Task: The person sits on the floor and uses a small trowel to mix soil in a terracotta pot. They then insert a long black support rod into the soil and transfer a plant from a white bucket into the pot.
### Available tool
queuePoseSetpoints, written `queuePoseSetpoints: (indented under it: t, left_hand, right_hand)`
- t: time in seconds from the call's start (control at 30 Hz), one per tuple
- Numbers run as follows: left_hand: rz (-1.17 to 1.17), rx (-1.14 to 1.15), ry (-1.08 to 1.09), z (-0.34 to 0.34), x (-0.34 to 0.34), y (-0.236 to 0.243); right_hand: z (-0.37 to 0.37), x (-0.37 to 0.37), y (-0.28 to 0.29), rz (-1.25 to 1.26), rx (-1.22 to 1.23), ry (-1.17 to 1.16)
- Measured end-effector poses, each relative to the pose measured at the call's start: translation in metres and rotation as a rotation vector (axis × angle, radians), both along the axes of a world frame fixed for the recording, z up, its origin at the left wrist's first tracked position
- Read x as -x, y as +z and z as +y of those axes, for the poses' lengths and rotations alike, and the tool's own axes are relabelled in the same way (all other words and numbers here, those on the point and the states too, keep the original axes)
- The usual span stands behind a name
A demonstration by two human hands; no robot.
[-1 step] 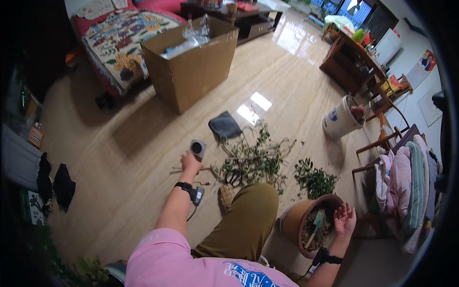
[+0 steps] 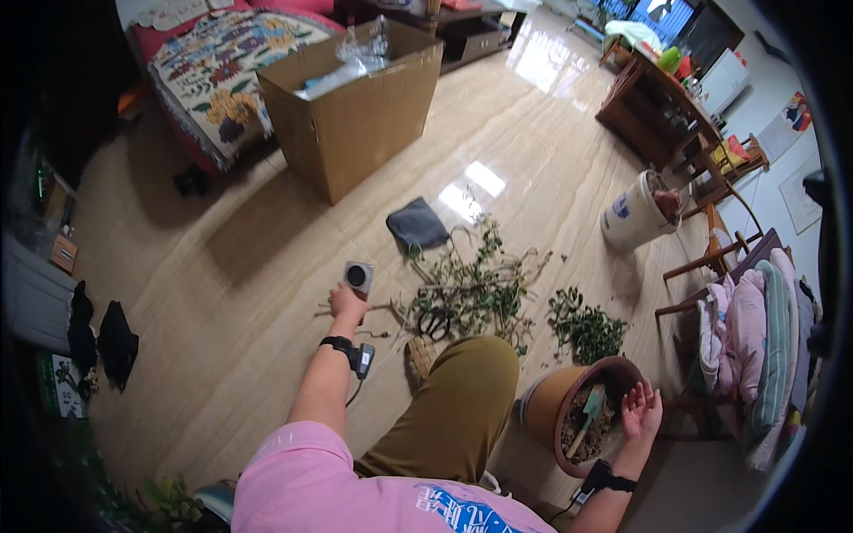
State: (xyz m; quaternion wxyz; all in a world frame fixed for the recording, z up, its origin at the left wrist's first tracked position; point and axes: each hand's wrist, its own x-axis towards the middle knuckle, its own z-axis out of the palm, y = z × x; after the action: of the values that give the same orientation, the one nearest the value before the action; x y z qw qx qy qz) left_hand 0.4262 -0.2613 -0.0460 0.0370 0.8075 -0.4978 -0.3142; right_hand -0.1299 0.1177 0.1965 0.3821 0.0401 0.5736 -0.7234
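My left hand (image 2: 347,305) reaches out over the floor, its fingers closed around a small grey squarish object with a round black centre (image 2: 357,276). What kind of object it is, I cannot make out. My right hand (image 2: 641,411) is open, palm up with fingers stretched, at the right rim of a brown plant pot (image 2: 544,413). Inside the pot, a small trowel with a green blade (image 2: 592,407) lies on the soil. Cut leafy stems (image 2: 480,289) spread across the floor in front of me, with black-handled scissors (image 2: 434,323) among them.
A pile of green leaves (image 2: 586,329) lies beyond the pot. A dark grey cloth (image 2: 418,226) is past the stems. Farther off stand a large cardboard box (image 2: 364,124) and a white bucket (image 2: 633,218). Folded bedding (image 2: 746,338) sits on a chair at right.
My left hand has shifted slightly left and nearer with the grey object. The whole view has tilted a little. My right hand stays open by the pot.
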Motion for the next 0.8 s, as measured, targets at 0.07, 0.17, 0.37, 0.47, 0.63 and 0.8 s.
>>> queuePoseSetpoints:
  t: [0.07, 0.17, 0.37, 0.47, 0.63, 0.8]
  left_hand:
    - [-0.104, -0.132, 0.115, 0.019, -0.034, -0.067]
    - [-0.101, -0.269, 0.115, 0.035, -0.033, -0.1]
    - [-0.088, -0.246, 0.228, 0.035, 0.005, -0.119]
    - [0.064, -0.205, 0.235, 0.026, 0.018, -0.114]
    - [-0.121, -0.161, 0.212, 0.023, 0.041, -0.095]
    - [-0.183, -0.254, 0.118, 0.028, 0.029, -0.162]
  right_hand:
    - [0.016, 0.004, -0.016, -0.029, -0.092, -0.059]
    - [0.037, 0.007, -0.025, -0.023, -0.151, -0.117]
    - [0.038, -0.006, -0.036, 0.0, -0.281, -0.1]
    - [0.041, -0.005, -0.037, 0.025, -0.352, -0.119]
    - [0.036, -0.008, -0.03, 0.158, -0.449, -0.089]
    - [0.071, 0.008, -0.065, 0.483, -0.96, 0.164]
